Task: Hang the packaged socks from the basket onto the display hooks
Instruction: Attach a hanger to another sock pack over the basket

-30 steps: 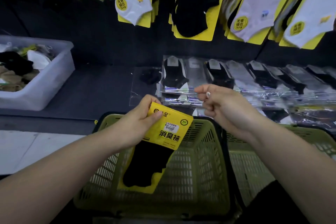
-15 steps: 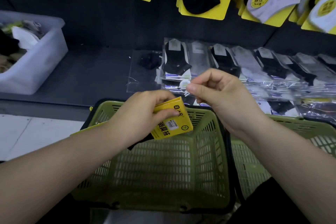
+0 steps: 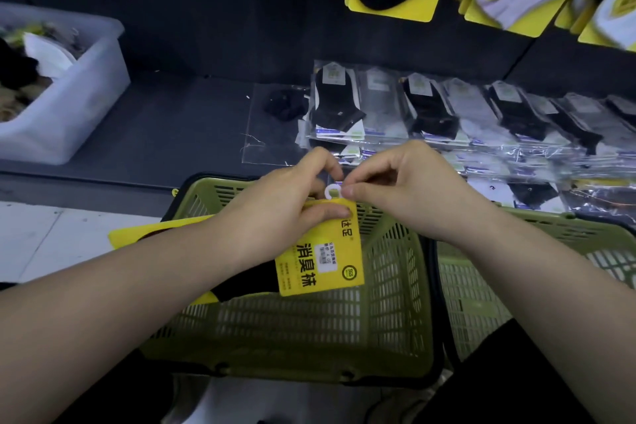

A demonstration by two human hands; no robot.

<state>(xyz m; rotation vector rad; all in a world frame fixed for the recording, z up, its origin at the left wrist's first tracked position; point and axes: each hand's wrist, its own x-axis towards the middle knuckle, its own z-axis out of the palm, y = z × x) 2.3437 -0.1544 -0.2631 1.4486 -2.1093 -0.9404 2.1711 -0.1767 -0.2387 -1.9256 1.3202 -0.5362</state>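
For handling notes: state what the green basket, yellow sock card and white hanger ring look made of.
Green basket: moulded plastic, matte, slotted walls. Yellow sock card: likely printed cardboard, flat, faint sheen. White hanger ring: probably plastic, smooth; too small to be sure.

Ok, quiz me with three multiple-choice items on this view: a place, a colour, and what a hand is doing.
1. Where is the clear bin? A on the floor; B on the shelf, far left; C hung on the wall.
2. What colour is the basket under the pack? A red; B blue; C green.
3. What is the right hand doing? A pinching the white hook at the pack's top; B lying flat on the shelf; C gripping the basket rim.
Answers: 1 B, it sits on the dark shelf at left; 2 C, its mesh walls are green; 3 A, it nips the hook while the left hand holds the pack.
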